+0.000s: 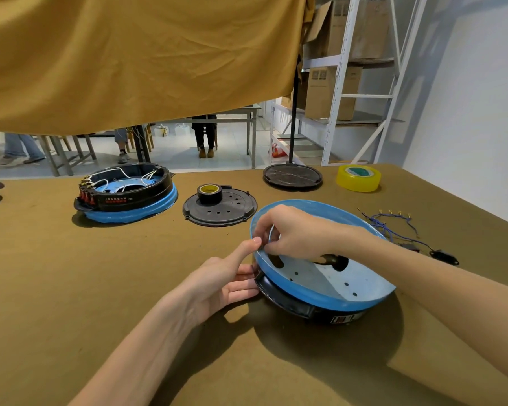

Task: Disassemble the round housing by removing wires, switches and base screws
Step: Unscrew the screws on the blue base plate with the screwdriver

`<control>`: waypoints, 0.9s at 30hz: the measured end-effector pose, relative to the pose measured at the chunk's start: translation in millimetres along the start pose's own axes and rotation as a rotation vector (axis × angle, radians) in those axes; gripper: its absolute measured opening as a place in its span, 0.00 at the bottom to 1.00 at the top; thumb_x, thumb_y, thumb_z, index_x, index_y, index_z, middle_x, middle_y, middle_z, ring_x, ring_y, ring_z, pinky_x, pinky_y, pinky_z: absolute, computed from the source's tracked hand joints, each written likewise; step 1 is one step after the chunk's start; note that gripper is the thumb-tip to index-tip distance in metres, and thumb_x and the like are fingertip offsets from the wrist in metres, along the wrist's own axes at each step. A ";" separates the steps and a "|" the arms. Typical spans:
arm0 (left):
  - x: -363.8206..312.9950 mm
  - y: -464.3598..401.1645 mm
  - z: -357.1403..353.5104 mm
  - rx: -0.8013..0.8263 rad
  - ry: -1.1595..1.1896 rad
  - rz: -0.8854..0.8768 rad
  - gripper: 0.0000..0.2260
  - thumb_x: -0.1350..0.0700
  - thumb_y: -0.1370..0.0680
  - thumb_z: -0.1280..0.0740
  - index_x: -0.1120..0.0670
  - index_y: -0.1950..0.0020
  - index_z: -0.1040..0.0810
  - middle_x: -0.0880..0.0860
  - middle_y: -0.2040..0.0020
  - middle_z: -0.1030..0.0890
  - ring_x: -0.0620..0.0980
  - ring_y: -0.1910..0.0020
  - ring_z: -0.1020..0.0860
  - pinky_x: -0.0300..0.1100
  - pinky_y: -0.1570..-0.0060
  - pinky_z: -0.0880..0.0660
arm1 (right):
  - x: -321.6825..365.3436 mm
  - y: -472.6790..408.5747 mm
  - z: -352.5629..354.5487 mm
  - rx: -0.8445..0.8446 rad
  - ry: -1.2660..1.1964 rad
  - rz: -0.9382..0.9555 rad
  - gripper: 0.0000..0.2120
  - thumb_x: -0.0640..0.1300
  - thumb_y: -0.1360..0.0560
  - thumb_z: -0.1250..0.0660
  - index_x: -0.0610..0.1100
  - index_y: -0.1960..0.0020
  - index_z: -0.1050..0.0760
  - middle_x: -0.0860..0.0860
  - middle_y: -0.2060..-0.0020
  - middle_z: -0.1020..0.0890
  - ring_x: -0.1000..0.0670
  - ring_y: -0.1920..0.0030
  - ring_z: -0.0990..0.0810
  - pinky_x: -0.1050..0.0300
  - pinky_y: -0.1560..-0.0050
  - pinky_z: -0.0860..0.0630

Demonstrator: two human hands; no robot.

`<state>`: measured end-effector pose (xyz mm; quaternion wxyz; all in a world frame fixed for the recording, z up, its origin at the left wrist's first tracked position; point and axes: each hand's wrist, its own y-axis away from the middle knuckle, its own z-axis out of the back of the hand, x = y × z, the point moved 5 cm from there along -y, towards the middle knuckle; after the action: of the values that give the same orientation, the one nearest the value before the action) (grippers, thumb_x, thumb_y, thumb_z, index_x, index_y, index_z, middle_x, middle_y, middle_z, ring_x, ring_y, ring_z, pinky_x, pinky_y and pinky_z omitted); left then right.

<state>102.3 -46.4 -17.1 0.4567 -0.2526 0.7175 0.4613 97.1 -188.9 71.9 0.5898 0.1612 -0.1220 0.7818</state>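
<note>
We are looking down at a round housing (pixel 323 276) that is sitting on the olive-covered desk (pixel 129 273) in front of us, right of centre. It is lying open side up and tipping toward us, its blue rim highest at the far edge; being round, it is showing no long axis. Inside, we are seeing a pale floor with small holes and two larger dark openings, and nothing loose in it.

Our left hand (pixel 226 281) is bracing the housing's near-left wall, thumb raised to the blue rim and fingers curled against the black base. Our right hand (pixel 288 232) is reaching over the rim from the right, fingertips pinched together at the inner left edge; what they are pinching is too small to tell.

A second housing (pixel 126 194) is standing well apart at far left, with white wires and red switches inside. Between the two, a black perforated cover plate (pixel 220 209) is carrying a roll of black tape (pixel 209 193). Blue wires (pixel 393 222) are lying just right of our housing, and a yellow tape roll (pixel 359 177) is sitting near the far right edge. The near desk is lying open.
</note>
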 end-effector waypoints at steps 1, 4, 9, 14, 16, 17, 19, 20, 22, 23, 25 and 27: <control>-0.1 -0.1 -0.2 0.000 0.003 -0.001 0.37 0.38 0.39 0.19 0.61 0.41 0.22 0.59 0.52 0.12 0.56 0.53 0.13 0.49 0.54 0.15 | -1.9 -0.2 1.0 -0.005 0.004 -0.015 0.09 0.45 0.22 0.28 0.48 0.42 0.20 0.54 0.53 0.18 0.54 0.54 0.20 0.59 0.55 0.20; 0.0 0.2 -1.0 0.002 0.003 -0.002 0.36 0.38 0.39 0.19 0.61 0.41 0.23 0.60 0.47 0.14 0.56 0.53 0.12 0.48 0.55 0.15 | -9.3 2.0 -0.7 -0.064 0.027 -0.073 0.14 0.57 0.23 0.29 0.48 0.46 0.18 0.53 0.57 0.19 0.53 0.57 0.21 0.58 0.60 0.23; 0.1 1.1 -1.1 0.008 0.008 0.006 0.36 0.38 0.39 0.19 0.61 0.42 0.22 0.59 0.51 0.12 0.56 0.53 0.12 0.48 0.55 0.15 | -7.1 2.2 -5.3 -0.036 -0.016 -0.018 0.04 0.45 0.21 0.30 0.49 0.48 0.17 0.57 0.58 0.18 0.61 0.59 0.21 0.66 0.64 0.28; -1.7 3.7 -2.4 0.020 0.036 0.029 0.40 0.39 0.43 0.18 0.62 0.41 0.22 0.62 0.47 0.14 0.58 0.52 0.13 0.49 0.56 0.15 | -10.6 1.5 -4.6 0.006 -0.041 -0.062 0.05 0.47 0.23 0.30 0.54 0.47 0.22 0.53 0.52 0.19 0.53 0.53 0.21 0.57 0.57 0.22; -2.1 5.8 -3.4 0.021 0.060 0.038 0.40 0.41 0.43 0.18 0.63 0.41 0.23 0.62 0.47 0.14 0.58 0.53 0.13 0.47 0.59 0.16 | -9.3 0.3 -8.3 -0.012 -0.056 -0.041 0.01 0.49 0.22 0.30 0.54 0.51 0.20 0.54 0.56 0.18 0.53 0.55 0.20 0.61 0.61 0.25; -2.4 6.6 -3.7 0.020 0.073 0.042 0.39 0.41 0.42 0.18 0.62 0.40 0.23 0.63 0.46 0.15 0.58 0.53 0.13 0.47 0.60 0.16 | -7.6 -0.4 -8.8 -0.037 -0.065 -0.029 0.02 0.50 0.22 0.30 0.53 0.52 0.19 0.54 0.58 0.17 0.53 0.57 0.20 0.63 0.63 0.25; -2.6 7.2 -4.2 0.018 0.102 0.050 0.38 0.43 0.39 0.18 0.63 0.39 0.24 0.63 0.45 0.15 0.59 0.53 0.13 0.48 0.60 0.16 | -6.1 -2.0 -6.6 -0.070 -0.087 -0.020 0.05 0.50 0.22 0.29 0.51 0.53 0.16 0.53 0.60 0.16 0.53 0.59 0.19 0.63 0.63 0.23; -2.3 7.3 -4.3 0.019 0.120 0.057 0.38 0.43 0.39 0.18 0.63 0.39 0.24 0.64 0.46 0.15 0.59 0.52 0.13 0.48 0.60 0.16 | -5.2 -2.5 -5.3 -0.061 -0.093 -0.014 0.05 0.49 0.21 0.29 0.49 0.52 0.16 0.53 0.60 0.16 0.52 0.58 0.18 0.61 0.61 0.21; -1.7 7.6 -4.8 0.031 0.157 0.083 0.39 0.43 0.41 0.17 0.64 0.39 0.23 0.64 0.50 0.13 0.60 0.52 0.13 0.49 0.58 0.15 | -3.3 -3.6 -3.3 -0.016 -0.105 0.007 0.04 0.43 0.21 0.29 0.48 0.50 0.15 0.51 0.58 0.15 0.50 0.56 0.17 0.54 0.55 0.19; -1.2 7.9 -5.0 0.041 0.180 0.099 0.39 0.44 0.42 0.17 0.64 0.40 0.23 0.64 0.51 0.14 0.60 0.51 0.13 0.50 0.56 0.15 | -2.9 -4.3 -1.7 -0.007 -0.109 0.014 0.05 0.41 0.22 0.29 0.48 0.49 0.15 0.51 0.58 0.15 0.50 0.56 0.18 0.54 0.55 0.19; -0.4 8.8 -5.1 0.061 0.220 0.122 0.39 0.44 0.41 0.17 0.64 0.39 0.24 0.65 0.49 0.14 0.61 0.49 0.13 0.51 0.52 0.15 | -2.4 -4.8 1.6 -0.013 -0.111 0.016 0.06 0.40 0.23 0.29 0.47 0.50 0.15 0.51 0.59 0.15 0.52 0.59 0.18 0.56 0.58 0.19; -0.2 9.3 -4.8 0.074 0.254 0.126 0.38 0.45 0.40 0.17 0.63 0.38 0.23 0.65 0.47 0.14 0.61 0.48 0.14 0.51 0.51 0.16 | -4.5 -5.4 4.1 -0.039 -0.131 0.005 0.04 0.42 0.23 0.29 0.49 0.52 0.16 0.53 0.60 0.15 0.56 0.59 0.18 0.62 0.61 0.20</control>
<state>93.0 -46.6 -12.1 0.3414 -0.2461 0.8006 0.4265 103.9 -192.9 73.8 0.5818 0.2001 -0.1761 0.7684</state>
